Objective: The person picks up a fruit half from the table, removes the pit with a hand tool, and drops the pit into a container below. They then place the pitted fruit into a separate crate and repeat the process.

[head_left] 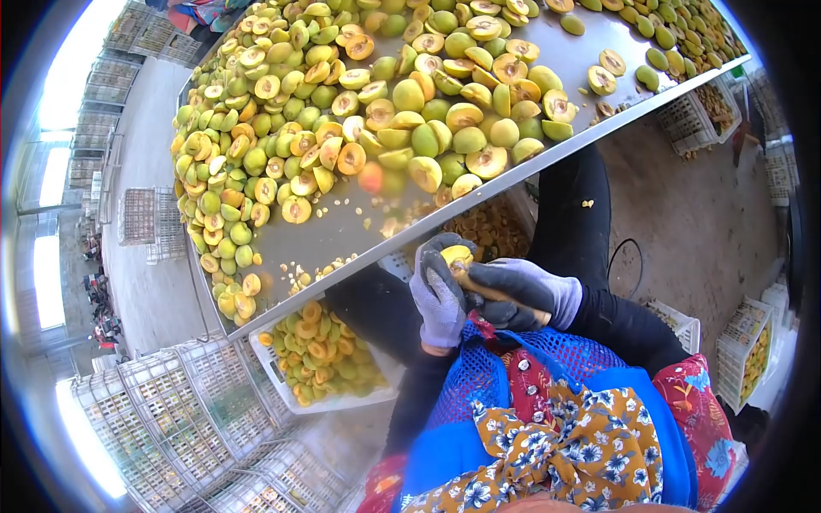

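In front of my chest, my left hand (438, 291) wears a grey-coated lilac work glove and is closed round a yellow-green halved stone fruit (457, 254). My right hand (522, 286), gloved the same way, grips a tool with a light wooden handle (540, 317); its working end meets the fruit, but its shape is hidden. Just beyond both hands runs the raised edge of a metal table (342, 224), heaped with halved yellow-green stone fruits (291, 111), many with the brown pit showing.
Below the table edge stands a white crate of halved fruits (321, 363). A container of brown pits (489, 227) sits under the table by my legs. Stacked plastic crates (184, 419) fill the lower left. More crates (744, 350) stand at the right. Small pale bits (299, 278) lie on the tabletop.
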